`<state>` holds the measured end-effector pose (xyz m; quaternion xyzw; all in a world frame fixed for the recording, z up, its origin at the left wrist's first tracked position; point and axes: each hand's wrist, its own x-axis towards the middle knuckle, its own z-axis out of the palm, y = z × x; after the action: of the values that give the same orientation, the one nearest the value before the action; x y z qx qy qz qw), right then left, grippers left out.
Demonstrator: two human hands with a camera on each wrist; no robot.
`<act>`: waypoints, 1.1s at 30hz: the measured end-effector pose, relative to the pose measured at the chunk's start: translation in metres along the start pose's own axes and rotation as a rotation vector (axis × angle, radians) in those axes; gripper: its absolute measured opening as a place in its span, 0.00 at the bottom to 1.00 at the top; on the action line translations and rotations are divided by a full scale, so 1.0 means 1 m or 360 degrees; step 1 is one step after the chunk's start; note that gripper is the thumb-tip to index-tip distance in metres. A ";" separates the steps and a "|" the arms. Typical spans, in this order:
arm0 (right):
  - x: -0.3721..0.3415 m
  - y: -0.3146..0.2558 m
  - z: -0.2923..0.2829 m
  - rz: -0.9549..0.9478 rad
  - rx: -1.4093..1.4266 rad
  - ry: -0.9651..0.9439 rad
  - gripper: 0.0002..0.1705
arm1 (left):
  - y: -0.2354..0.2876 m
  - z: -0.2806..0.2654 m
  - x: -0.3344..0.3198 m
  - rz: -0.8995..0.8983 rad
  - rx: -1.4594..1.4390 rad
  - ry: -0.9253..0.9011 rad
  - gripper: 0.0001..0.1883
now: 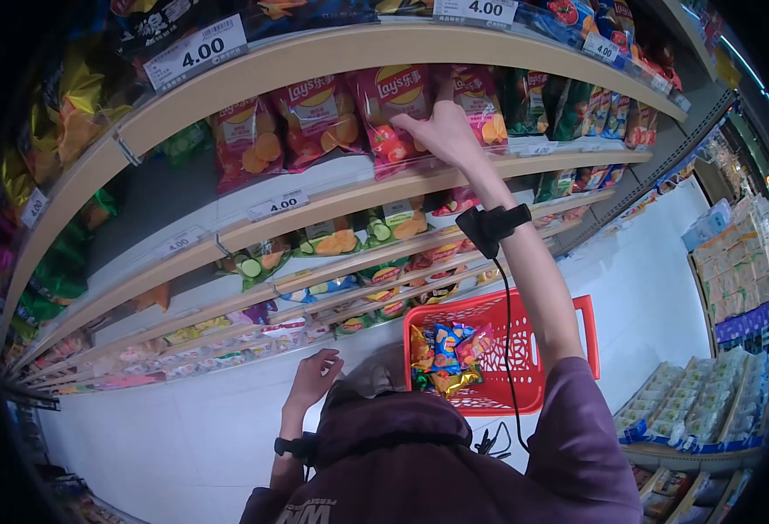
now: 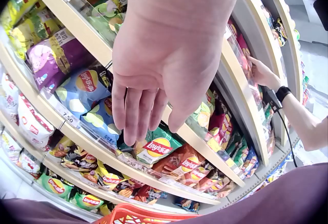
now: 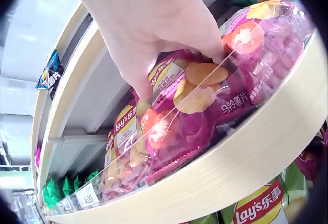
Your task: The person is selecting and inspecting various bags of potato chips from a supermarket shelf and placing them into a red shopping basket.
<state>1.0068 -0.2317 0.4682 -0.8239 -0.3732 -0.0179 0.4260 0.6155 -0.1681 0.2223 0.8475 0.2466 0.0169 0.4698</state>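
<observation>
My right hand (image 1: 444,135) reaches onto an upper shelf and grips a magenta bag of Lay's potato chips (image 1: 393,96). In the right wrist view the thumb lies along one side of this chip bag (image 3: 197,88), and the other fingers go over its far side, partly hidden. Tomato and chip pictures show on its front, behind a clear shelf lip. Similar magenta bags (image 1: 315,122) stand upright on either side. My left hand (image 1: 317,374) hangs low in front of the lower shelves, its fingers loose and holding nothing; the left wrist view shows its palm (image 2: 164,75).
A red shopping basket (image 1: 563,349) with several small snack bags (image 1: 450,349) stands on the floor beside the body. Wooden shelf edges (image 1: 332,57) with price tags (image 1: 278,204) curve across the front. A dark cable (image 1: 507,341) hangs from the right wrist. More goods (image 1: 707,397) stand at the right.
</observation>
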 end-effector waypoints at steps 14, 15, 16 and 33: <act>0.001 0.004 -0.002 -0.0126 0.0850 0.0213 0.22 | 0.019 -0.002 0.008 0.0126 -0.0002 0.0058 0.15; 0.003 0.001 -0.004 -0.0074 0.0851 0.0236 0.22 | 0.019 -0.002 0.009 0.0129 -0.0018 0.0066 0.15; 0.005 -0.001 -0.006 -0.0020 0.0856 0.0257 0.21 | 0.020 -0.003 0.009 0.0128 -0.0033 0.0074 0.14; -0.010 -0.026 -0.007 0.0305 0.1591 -0.0211 0.28 | 0.030 0.002 0.018 0.0159 -0.0059 0.0090 0.13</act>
<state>0.9849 -0.2337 0.4869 -0.5493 -0.2851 0.2543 0.7432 0.6436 -0.1749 0.2416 0.8491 0.2168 0.0687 0.4768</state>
